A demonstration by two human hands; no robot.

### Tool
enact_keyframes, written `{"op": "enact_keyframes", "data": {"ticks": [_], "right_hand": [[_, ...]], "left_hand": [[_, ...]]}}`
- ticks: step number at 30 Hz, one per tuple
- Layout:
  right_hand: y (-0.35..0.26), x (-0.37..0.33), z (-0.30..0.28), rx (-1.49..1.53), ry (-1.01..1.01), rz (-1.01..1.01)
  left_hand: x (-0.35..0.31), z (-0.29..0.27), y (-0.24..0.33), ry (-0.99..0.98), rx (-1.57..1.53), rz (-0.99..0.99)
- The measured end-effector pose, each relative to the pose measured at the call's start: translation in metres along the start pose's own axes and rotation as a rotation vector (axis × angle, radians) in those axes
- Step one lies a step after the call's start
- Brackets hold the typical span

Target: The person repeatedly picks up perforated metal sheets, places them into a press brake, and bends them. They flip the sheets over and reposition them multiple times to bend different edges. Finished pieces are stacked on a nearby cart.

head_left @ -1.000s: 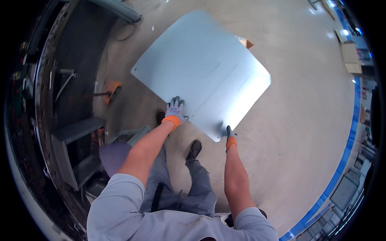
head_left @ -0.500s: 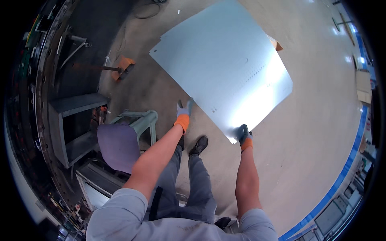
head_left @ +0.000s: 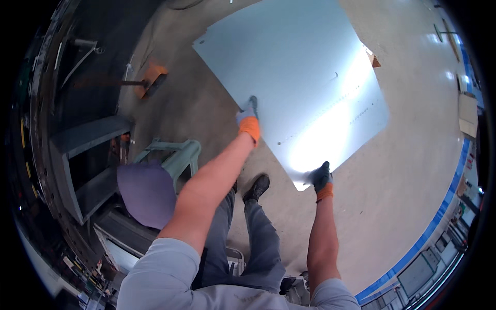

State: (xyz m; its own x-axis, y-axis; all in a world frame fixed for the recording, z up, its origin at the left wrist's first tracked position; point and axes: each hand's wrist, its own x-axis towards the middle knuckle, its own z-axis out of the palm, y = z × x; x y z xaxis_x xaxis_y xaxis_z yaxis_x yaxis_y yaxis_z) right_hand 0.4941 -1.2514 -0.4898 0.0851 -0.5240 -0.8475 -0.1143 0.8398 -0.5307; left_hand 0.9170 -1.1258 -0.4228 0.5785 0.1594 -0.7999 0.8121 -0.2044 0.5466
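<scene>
A large, thin metal sheet (head_left: 279, 67), bright and silvery with rows of small holes and a cut corner, spreads out in front of me. My left hand (head_left: 248, 112), in a grey glove with an orange cuff, grips its left edge, the thumb side lying over the top face. At the near corner my right hand (head_left: 321, 178), gloved dark with an orange cuff, is closed around the right-hand edge. The fingers beneath the sheet are hidden from view.
To my left are a green stool (head_left: 181, 155), a purple-grey pad (head_left: 147, 194) and a grey metal frame (head_left: 70, 175). An orange block (head_left: 151, 81) with a rod stands farther off. A brown piece (head_left: 374, 60) pokes out beyond the sheet. Blue tape (head_left: 436, 225) lines the floor at right.
My left hand has moved forward and right, from beside the sheet onto its left edge. The sheet looks larger and has shifted slightly right, with my right hand still on its near corner.
</scene>
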Motion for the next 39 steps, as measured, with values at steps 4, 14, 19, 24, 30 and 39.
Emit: {"op": "enact_keyframes", "data": {"ticks": [4, 14, 19, 24, 30, 39], "right_hand": [[0.042, -0.013, 0.065, 0.212, -0.072, -0.056], [0.105, -0.125, 0.359, 0.538, -0.327, 0.308], [0.073, -0.173, 0.329, -0.525, -0.475, 0.264], [0.114, -0.228, 0.236, -1.018, -0.502, 0.12], [0.169, -0.292, 0.304, -1.501, -0.884, -0.372], [0.234, -0.419, 0.488, -1.836, -1.078, -0.737]], "left_hand": [[0.056, -0.006, 0.047, 0.065, 0.19, 0.049], [0.176, -0.088, 0.24, 0.016, 0.82, 0.7], [0.054, -0.313, 0.062, 0.12, 0.457, 0.797], [-0.147, -0.512, -0.163, 0.31, 0.466, 0.264], [-0.284, -0.685, -0.325, 0.474, 0.314, -0.24], [-0.205, -0.728, -0.274, 0.648, 0.191, -0.024]]}}
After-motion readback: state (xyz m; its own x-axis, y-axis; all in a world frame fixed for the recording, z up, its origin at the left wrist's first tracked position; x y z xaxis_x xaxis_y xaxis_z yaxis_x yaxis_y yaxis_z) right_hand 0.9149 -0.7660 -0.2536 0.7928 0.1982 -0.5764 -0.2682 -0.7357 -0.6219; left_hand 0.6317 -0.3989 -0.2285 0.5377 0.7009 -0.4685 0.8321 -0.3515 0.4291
